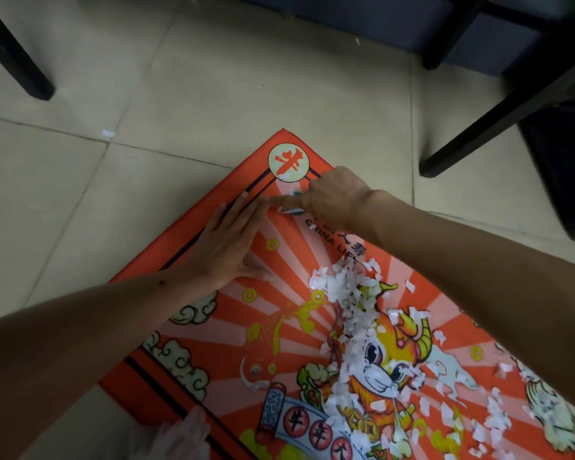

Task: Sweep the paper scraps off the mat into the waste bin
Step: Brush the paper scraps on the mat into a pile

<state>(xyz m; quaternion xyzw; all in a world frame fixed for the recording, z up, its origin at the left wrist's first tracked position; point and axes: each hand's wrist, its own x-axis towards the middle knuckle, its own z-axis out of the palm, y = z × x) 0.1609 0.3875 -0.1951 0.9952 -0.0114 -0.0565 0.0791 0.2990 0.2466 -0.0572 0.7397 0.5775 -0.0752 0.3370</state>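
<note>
Left hand (228,240) flat, fingers straight, grip wide, pressed on the red mat (210,340) at frame centre. Right hand (329,197) curled beside it, pinching scraps near the mat's upper corner. Paper scraps (349,293) heaped lower right; dark waste bin (565,180) at right edge.

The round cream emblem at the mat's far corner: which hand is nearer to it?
Right. The right hand is just beside and below the emblem, fingers curled. The left hand lies flat on the mat farther down the left border.

1 mat (213,327), 2 hands (228,240), perhaps 100 paper scraps (349,293).
</note>
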